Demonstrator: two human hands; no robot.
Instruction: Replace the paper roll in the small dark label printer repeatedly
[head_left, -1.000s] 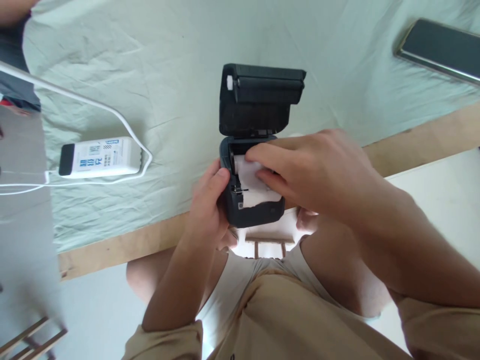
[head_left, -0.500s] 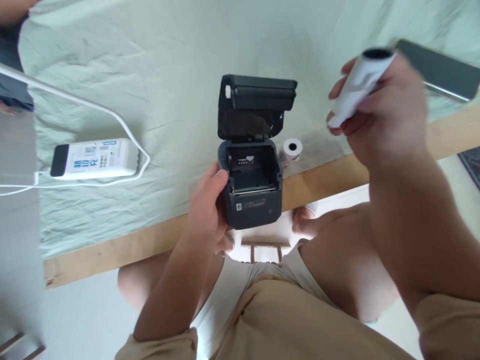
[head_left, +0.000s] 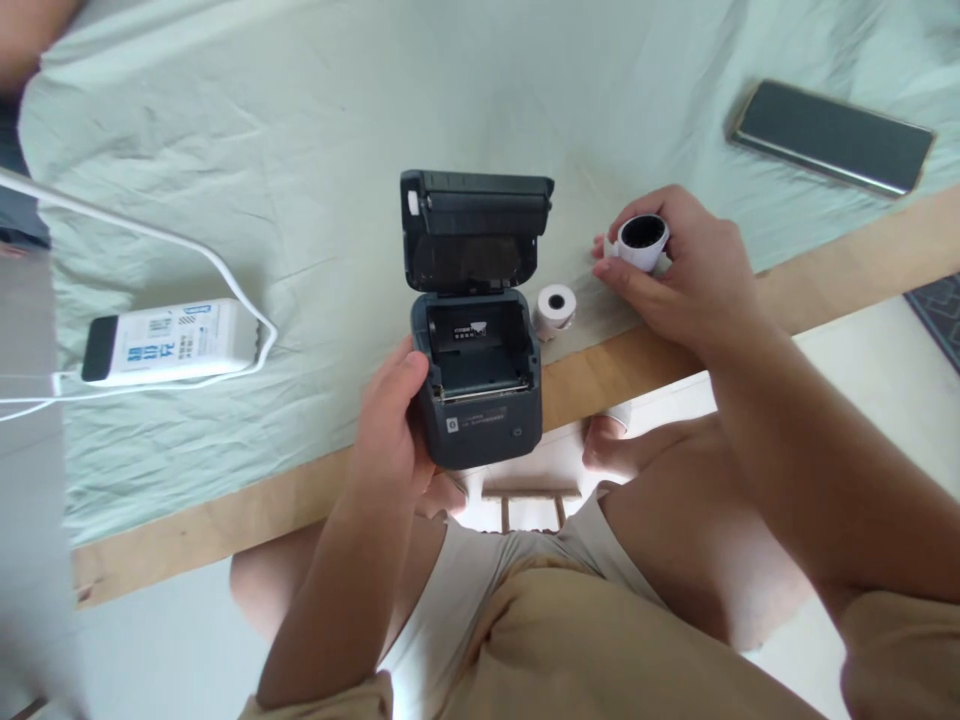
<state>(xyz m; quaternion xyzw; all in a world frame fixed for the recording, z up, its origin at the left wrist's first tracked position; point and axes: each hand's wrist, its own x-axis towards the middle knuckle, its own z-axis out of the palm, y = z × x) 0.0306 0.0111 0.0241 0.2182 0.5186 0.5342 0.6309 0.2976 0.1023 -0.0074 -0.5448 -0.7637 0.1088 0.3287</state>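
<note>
Just right of the open-lidded, dark-grey plastic printer [head_left: 480, 375] gripped by the left hand [head_left: 386, 425]: small white paper roll [head_left: 556, 319] on the green-clothed desk [head_left: 187, 532], core end up, nearer the right hand [head_left: 694, 275]. That hand curls round a white, black-cored cylinder [head_left: 639, 258], open end up.

Portable printer [head_left: 484, 440]: dark plastic, matt outside, lid interior [head_left: 472, 262] glossier. Small roll [head_left: 553, 318] and wider-cored roll [head_left: 637, 258]: smooth white paper, matt. Tablecloth [head_left: 322, 200]: creased matt cloth; table edge [head_left: 217, 520]: grained wood; smartphone [head_left: 832, 137]: glossy, glass-like face.
</note>
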